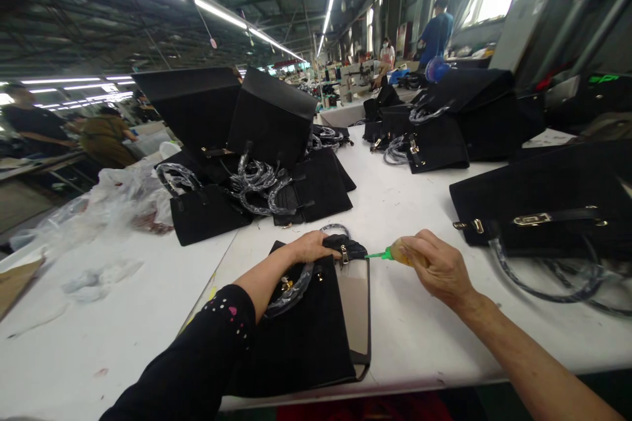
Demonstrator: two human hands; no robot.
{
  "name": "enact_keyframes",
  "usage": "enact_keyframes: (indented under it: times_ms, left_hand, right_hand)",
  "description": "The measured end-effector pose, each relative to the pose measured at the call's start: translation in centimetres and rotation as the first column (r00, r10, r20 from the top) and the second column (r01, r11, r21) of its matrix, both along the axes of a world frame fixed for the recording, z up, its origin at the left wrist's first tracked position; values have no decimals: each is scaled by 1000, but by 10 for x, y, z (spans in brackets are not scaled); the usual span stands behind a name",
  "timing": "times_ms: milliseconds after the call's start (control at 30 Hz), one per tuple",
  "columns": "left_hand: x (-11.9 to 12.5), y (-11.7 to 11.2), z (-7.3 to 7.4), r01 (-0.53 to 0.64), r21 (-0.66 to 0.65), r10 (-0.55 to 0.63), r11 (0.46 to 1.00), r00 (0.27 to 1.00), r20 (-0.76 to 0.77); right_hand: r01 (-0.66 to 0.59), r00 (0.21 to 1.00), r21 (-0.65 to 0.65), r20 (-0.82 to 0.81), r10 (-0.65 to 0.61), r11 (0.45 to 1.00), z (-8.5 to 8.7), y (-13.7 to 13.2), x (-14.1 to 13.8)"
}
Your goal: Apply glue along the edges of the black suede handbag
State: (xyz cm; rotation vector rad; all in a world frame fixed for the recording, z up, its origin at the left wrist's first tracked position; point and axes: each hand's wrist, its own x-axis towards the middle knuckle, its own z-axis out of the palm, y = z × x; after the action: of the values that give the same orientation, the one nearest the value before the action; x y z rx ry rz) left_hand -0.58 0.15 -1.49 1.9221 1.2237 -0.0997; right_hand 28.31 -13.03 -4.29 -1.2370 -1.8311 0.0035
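A black handbag point(306, 335) lies flat on the white table point(419, 316) right in front of me, its handle wrapped in clear plastic. My left hand point(311, 247) is closed on the bag's top edge, next to a small gold clasp. My right hand point(437, 264) is wrapped round a small yellowish squeeze bottle point(397, 253). The bottle's green nozzle points left and almost touches the bag's top corner. A tan inner panel point(356, 306) shows along the bag's right side.
Several more black handbags with plastic-wrapped handles are piled at the back left point(257, 145), back right point(439, 131) and right point(543, 210). Crumpled clear plastic point(113, 204) lies at the left. Other people stand and sit at benches in the background.
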Motion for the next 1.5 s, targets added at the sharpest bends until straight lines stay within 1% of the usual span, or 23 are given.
enact_keyframes:
  times_ms: [133,333,500,733,867,967,1100,1300,1500]
  left_hand:
    - [0,-1,0,8,7,-8,1000,1000,3]
    - [-1,0,-2,17,29,-17,999,1000,5]
    - [-2,1,-4,22,33,-22,999,1000,11]
    - [-2,1,-7,10,21,-10,1000,1000,15]
    - [-2,1,-8,9,19,-9,1000,1000,20]
    - [-2,1,-9,7,7,-7,1000,1000,27]
    - [-3,2,-10,7,7,-7,1000,999,35]
    - [-3,1,-9,1,3,-1,1000,999,38]
    - [-3,0,-8,-5,0,5,1000,1000,27]
  right_hand:
    - [-9,998,52,64,6,999,0,-3,-3]
    - [-3,989,107,147,-13,994,7,-6,-6]
    - [31,980,143,191,-58,989,11,-5,-8]
    - [53,966,143,243,-87,988,11,-7,-11]
    - [59,956,133,278,-94,989,14,-9,-8]
    - [70,961,131,255,-101,989,16,-9,-8]
    - [80,975,120,196,-103,990,10,-8,-10]
    - [40,988,48,145,-47,998,8,-13,-3]
    - [76,990,41,113,-80,996,1,-10,-4]
